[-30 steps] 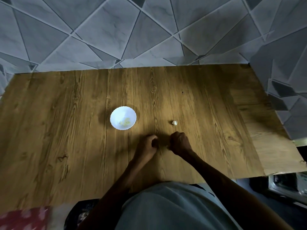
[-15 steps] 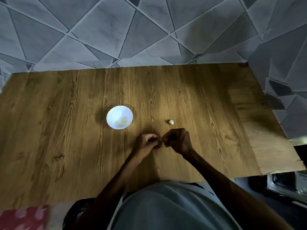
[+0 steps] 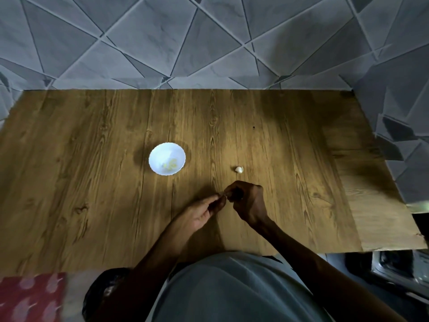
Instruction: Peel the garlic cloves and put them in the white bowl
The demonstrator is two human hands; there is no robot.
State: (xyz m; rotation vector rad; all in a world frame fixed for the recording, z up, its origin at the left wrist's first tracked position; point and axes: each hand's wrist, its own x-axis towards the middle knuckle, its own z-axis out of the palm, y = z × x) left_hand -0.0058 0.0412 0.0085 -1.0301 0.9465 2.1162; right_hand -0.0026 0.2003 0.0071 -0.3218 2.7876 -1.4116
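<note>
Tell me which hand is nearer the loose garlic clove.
Right. The right hand is just short of the loose garlic clove; the left hand is farther back and leftward.

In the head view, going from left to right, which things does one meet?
Red patterned cloth → white scalloped bowl → left hand → small pale garlic clove lying loose.

The wooden table [image 3: 92, 182] bears a white bowl [image 3: 162, 151] and, apart, one garlic clove [image 3: 239, 169].
</note>
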